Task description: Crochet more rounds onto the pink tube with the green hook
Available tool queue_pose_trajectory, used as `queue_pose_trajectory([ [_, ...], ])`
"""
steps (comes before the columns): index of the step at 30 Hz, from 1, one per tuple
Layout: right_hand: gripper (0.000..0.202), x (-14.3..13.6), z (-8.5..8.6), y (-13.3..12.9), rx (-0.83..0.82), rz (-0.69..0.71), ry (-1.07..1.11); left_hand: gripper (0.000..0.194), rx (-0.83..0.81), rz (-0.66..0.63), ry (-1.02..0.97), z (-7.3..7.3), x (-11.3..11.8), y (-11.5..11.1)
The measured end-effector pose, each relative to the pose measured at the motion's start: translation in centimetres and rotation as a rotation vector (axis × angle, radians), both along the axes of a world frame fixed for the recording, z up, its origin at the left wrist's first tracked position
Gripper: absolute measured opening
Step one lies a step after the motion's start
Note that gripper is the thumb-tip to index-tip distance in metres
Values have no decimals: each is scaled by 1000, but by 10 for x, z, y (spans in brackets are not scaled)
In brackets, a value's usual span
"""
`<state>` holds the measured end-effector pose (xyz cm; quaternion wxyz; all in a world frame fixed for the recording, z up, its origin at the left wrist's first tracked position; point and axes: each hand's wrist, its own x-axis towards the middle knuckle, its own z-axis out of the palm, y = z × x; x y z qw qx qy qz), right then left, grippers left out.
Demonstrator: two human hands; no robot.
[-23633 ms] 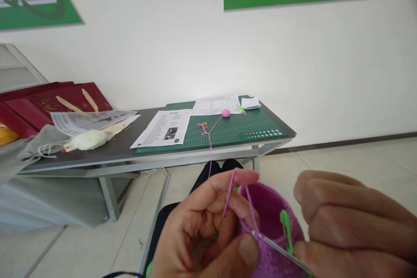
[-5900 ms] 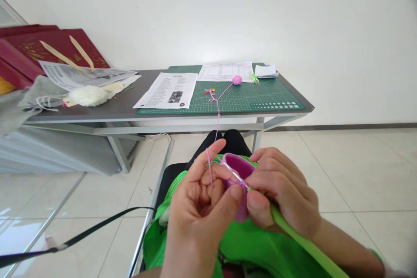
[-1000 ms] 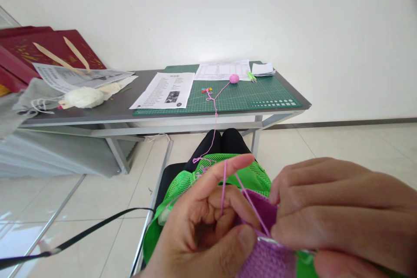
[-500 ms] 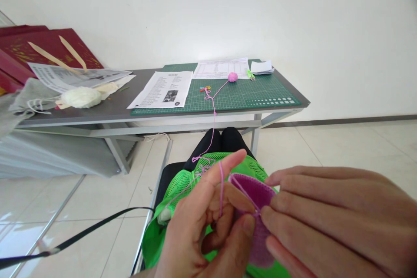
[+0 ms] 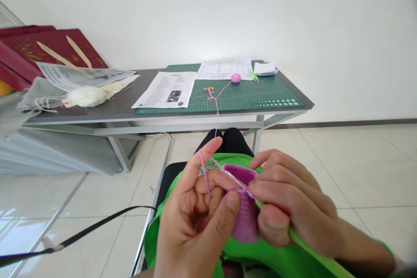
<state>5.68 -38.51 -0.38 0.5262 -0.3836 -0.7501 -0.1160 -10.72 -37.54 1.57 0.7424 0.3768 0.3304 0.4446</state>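
Note:
A pink crocheted piece (image 5: pixel 245 221), open at its top like a pouch, hangs between my hands above my lap. My left hand (image 5: pixel 200 208) pinches its upper edge between thumb and fingers, and pink yarn (image 5: pixel 204 171) loops over the raised index finger. Closed round a crochet hook with a light green handle (image 5: pixel 312 254) is my right hand (image 5: pixel 289 202). The hook's metal shaft (image 5: pixel 235 179) lies across the opening at the piece's rim. From the pink yarn ball (image 5: pixel 236 78) on the table, a strand runs down to my lap.
The table (image 5: pixel 117 106) bears a green cutting mat (image 5: pixel 273 91), printed sheets (image 5: pixel 166 89), small coloured markers (image 5: pixel 208 89), green snips (image 5: pixel 254 76) and white yarn (image 5: pixel 86 95). Dark red bags (image 5: pixel 61 47) stand at left. A black strap (image 5: pixel 97 228) crosses the lower left.
My right hand has drawn back and turned, so the hook's green handle now shows. My left hand and the crocheted piece have shifted slightly left. The view has moved a little.

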Motion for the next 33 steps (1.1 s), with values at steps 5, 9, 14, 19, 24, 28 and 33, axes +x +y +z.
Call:
queue_pose_trajectory([
  [5, 35, 6, 18, -12, -86, 56, -75, 53, -80, -48, -1, 6, -5, 3],
  [9, 34, 6, 28, -20, -115, -59, -48, 50, -101, -105, 12, 10, -5, 2],
  [14, 58, 8, 44, -19, -40, -115, -125, 45, -97, -123, -15, 11, -1, 3],
  [19, 69, 14, 50, -16, -14, -90, -163, 42, -83, -140, -41, 9, 3, 4],
  [24, 59, 26, 44, -25, -167, 77, -180, 38, -63, -148, -41, 5, 3, 7],
  [28, 64, 24, 43, -26, -171, 90, -118, 37, -29, -233, -56, 1, 2, 6],
  [33, 65, 13, 50, -17, -118, 30, -53, 36, -34, -259, -47, 3, 1, 4],
])
